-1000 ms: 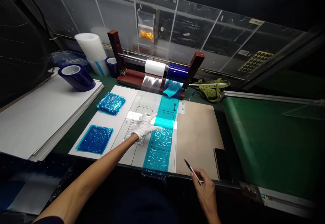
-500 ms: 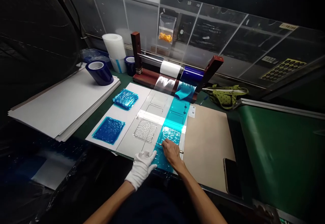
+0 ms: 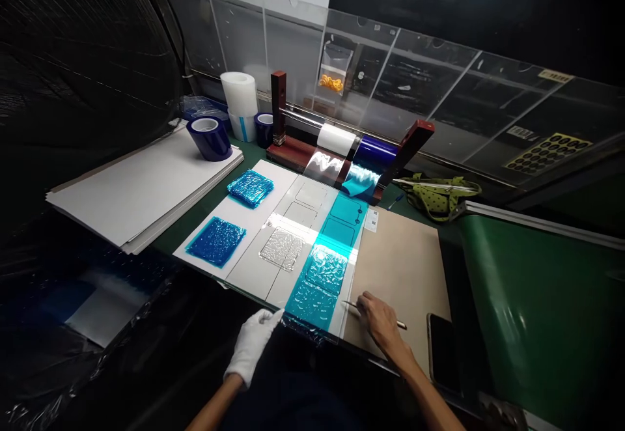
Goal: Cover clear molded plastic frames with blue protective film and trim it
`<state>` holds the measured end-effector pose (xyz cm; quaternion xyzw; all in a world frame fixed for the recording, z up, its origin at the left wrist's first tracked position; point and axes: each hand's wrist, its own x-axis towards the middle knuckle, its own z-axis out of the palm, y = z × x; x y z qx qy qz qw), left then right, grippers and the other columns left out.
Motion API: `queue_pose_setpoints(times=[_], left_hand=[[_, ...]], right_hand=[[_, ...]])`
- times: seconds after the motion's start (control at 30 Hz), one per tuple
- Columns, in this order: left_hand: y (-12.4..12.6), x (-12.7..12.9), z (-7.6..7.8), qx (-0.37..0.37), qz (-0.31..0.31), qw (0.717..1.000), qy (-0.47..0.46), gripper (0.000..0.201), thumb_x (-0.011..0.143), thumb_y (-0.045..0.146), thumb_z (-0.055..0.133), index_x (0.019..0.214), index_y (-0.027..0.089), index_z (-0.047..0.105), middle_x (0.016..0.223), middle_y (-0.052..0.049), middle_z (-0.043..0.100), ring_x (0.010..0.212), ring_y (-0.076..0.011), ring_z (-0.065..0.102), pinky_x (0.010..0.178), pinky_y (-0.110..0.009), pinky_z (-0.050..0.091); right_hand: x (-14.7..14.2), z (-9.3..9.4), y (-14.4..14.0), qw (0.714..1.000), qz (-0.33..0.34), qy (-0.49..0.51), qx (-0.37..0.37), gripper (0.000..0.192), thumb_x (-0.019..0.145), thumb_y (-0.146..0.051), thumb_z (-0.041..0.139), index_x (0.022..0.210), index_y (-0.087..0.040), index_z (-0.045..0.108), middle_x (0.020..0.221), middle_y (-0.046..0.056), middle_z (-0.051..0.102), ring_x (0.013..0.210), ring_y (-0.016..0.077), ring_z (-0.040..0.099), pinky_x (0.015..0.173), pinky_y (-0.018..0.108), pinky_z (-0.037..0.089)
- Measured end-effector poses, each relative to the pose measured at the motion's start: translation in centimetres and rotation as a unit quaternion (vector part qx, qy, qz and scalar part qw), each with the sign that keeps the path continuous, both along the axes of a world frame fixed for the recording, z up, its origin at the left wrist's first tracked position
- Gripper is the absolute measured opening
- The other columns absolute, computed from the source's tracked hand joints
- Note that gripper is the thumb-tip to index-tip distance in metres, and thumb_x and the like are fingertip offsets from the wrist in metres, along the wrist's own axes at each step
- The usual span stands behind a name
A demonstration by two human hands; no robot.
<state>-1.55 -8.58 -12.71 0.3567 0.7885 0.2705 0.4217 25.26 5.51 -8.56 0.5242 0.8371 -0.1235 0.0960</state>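
Note:
My left hand [image 3: 254, 343], in a white glove, has its fingers pinched together at the near left corner of a translucent blue film strip [image 3: 315, 301], by the table's front edge. That strip runs over a white board [image 3: 244, 281] with printed outlines and looks wrinkled over its near half. Bare, my right hand [image 3: 378, 317] is closed round a slim craft knife [image 3: 401, 324], its thin tip pointing left, just right of the strip. A clear wrinkled film piece [image 3: 282, 249] lies left of the strip. Two blue film stacks [image 3: 216, 242] [image 3: 250, 188] sit farther left.
Behind the board, a wooden roll stand [image 3: 300, 156] carries a clear film roll [image 3: 336, 139] and a blue film roll [image 3: 378, 151]. White sheets [image 3: 131, 190] with a blue roll [image 3: 209, 139] on top lie left. Brown board [image 3: 400, 255], phone [image 3: 443, 353] and green pouch [image 3: 439, 193] are right.
My right hand has moved right with the knife, off the blue strip and over the brown board. My left hand has gone from spread fingers to a pinch at the strip's corner. The view has shifted.

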Motion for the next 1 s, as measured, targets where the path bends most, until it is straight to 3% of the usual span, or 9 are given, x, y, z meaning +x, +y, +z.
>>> queue_pose_setpoints(times=[0.17, 0.33, 0.47, 0.6, 0.67, 0.77, 0.83, 0.93, 1.0], left_hand=[[0.6, 1.0, -1.1, -0.018, 0.034, 0.989, -0.142, 0.051, 0.081, 0.062, 0.048, 0.069, 0.015, 0.061, 0.061, 0.002, 0.057, 0.054, -0.0111, 0.049, 0.059, -0.027, 0.04], [1.0, 2.0, -1.2, 0.018, 0.069, 0.98, -0.188, 0.037, 0.083, 0.048, 0.057, 0.065, 0.016, 0.053, 0.059, 0.005, 0.052, 0.053, -0.009, 0.045, 0.058, -0.026, 0.039], [0.1, 3.0, 0.5, 0.073, 0.104, 0.973, -0.194, 0.038, 0.079, 0.051, 0.059, 0.064, 0.017, 0.05, 0.059, 0.006, 0.044, 0.056, -0.0091, 0.042, 0.057, -0.024, 0.034], [-1.1, 2.3, 3.3, 0.106, 0.127, 0.967, -0.192, 0.038, 0.075, 0.053, 0.06, 0.067, 0.017, 0.054, 0.064, 0.005, 0.047, 0.062, -0.0107, 0.042, 0.059, -0.024, 0.034], [-1.4, 0.3, 4.5, 0.117, 0.136, 0.967, -0.18, 0.039, 0.076, 0.054, 0.059, 0.067, 0.017, 0.055, 0.062, 0.005, 0.047, 0.06, -0.0106, 0.042, 0.058, -0.024, 0.034], [-0.9, -5.5, 5.5, 0.134, 0.155, 0.969, -0.136, 0.04, 0.077, 0.055, 0.058, 0.065, 0.017, 0.056, 0.059, 0.005, 0.046, 0.058, -0.0101, 0.042, 0.058, -0.024, 0.034], [-0.1, -10.4, 5.8, 0.146, 0.175, 0.969, -0.096, 0.039, 0.076, 0.054, 0.06, 0.067, 0.016, 0.058, 0.059, 0.006, 0.048, 0.06, -0.0106, 0.045, 0.062, -0.025, 0.037], [1.6, -17.6, 5.7, 0.147, 0.203, 0.967, -0.033, 0.035, 0.082, 0.047, 0.058, 0.067, 0.015, 0.056, 0.065, 0.004, 0.053, 0.066, -0.0125, 0.052, 0.068, -0.029, 0.043], [2.8, -21.2, 5.3, 0.138, 0.216, 0.967, -0.002, 0.033, 0.085, 0.045, 0.057, 0.072, 0.014, 0.058, 0.071, 0.002, 0.058, 0.071, -0.0138, 0.056, 0.071, -0.031, 0.046]], right_hand=[[2.0, 1.1, -0.2, 0.998, -0.028, 0.049, -0.005, 0.018, 0.088, -0.02, 0.044, 0.08, -0.021, 0.061, 0.085, 0.003, 0.066, 0.072, 0.0186, 0.062, 0.055, 0.026, 0.028], [-3.0, 0.5, 2.0, 0.986, -0.022, 0.161, -0.022, 0.021, 0.094, -0.029, 0.035, 0.099, -0.025, 0.055, 0.095, 0.0, 0.068, 0.085, 0.0162, 0.063, 0.067, 0.023, 0.038], [-6.8, -1.2, 3.7, 0.977, -0.022, 0.21, -0.038, 0.021, 0.092, -0.03, 0.036, 0.102, -0.026, 0.054, 0.087, 0.0, 0.068, 0.078, 0.017, 0.063, 0.064, 0.024, 0.038], [-7.6, -2.4, 4.1, 0.968, -0.037, 0.245, -0.047, 0.022, 0.09, -0.032, 0.038, 0.101, -0.026, 0.056, 0.084, 0.002, 0.068, 0.075, 0.0191, 0.063, 0.063, 0.026, 0.038], [-7.4, -2.4, 3.9, 0.96, -0.051, 0.27, -0.05, 0.023, 0.089, -0.036, 0.038, 0.1, -0.026, 0.056, 0.091, 0.003, 0.068, 0.079, 0.0196, 0.064, 0.066, 0.027, 0.041], [-6.6, -2.0, 3.2, 0.946, -0.083, 0.31, -0.05, 0.03, 0.09, -0.044, 0.035, 0.102, -0.024, 0.053, 0.101, 0.006, 0.066, 0.084, 0.0191, 0.064, 0.07, 0.028, 0.045], [-5.8, -1.8, 2.5, 0.93, -0.129, 0.341, -0.056, 0.038, 0.09, -0.05, 0.031, 0.107, -0.021, 0.05, 0.091, 0.006, 0.066, 0.075, 0.0177, 0.064, 0.067, 0.027, 0.048], [-4.0, -2.1, 1.1, 0.88, -0.247, 0.395, -0.096, 0.05, 0.087, -0.059, 0.034, 0.117, -0.021, 0.044, 0.066, -0.001, 0.058, 0.056, 0.0156, 0.058, 0.056, 0.026, 0.048], [-2.7, -2.9, 0.0, 0.855, -0.307, 0.403, -0.115, 0.056, 0.083, -0.064, 0.037, 0.121, -0.022, 0.043, 0.062, -0.004, 0.055, 0.053, 0.0151, 0.055, 0.054, 0.027, 0.047]])
